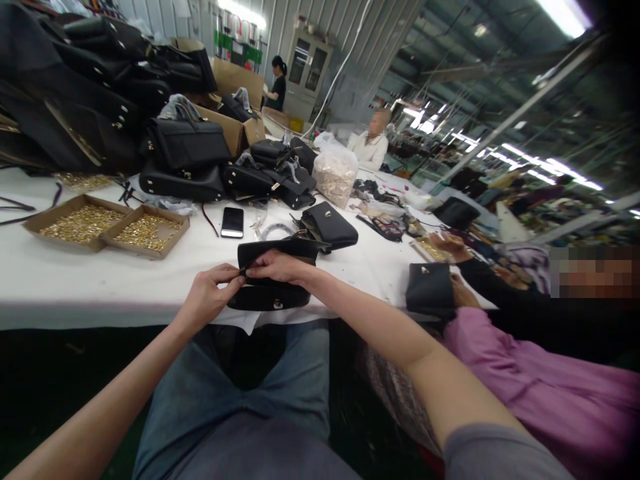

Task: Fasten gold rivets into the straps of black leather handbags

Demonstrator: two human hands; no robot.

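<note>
A small black handbag [270, 298] with a gold clasp lies at the table's front edge, its flap raised. My left hand [215, 287] pinches the bag's left side near the fold. My right hand [275, 265] reaches across the opening, its fingers closed on the same left corner. Whether a small part sits between the fingertips is hidden. Just behind lies another black bag [333, 225] with a metal clasp, beside a clear roll [277, 232]. A phone [233, 223] rests left of these.
Two cardboard trays [145, 250] of small gold hardware sit at left. Black handbags [187, 143] are piled behind, next to a plastic sack [335, 173]. A co-worker's hand [463, 293] holds a black bag [429, 288] at right. Other people work farther back.
</note>
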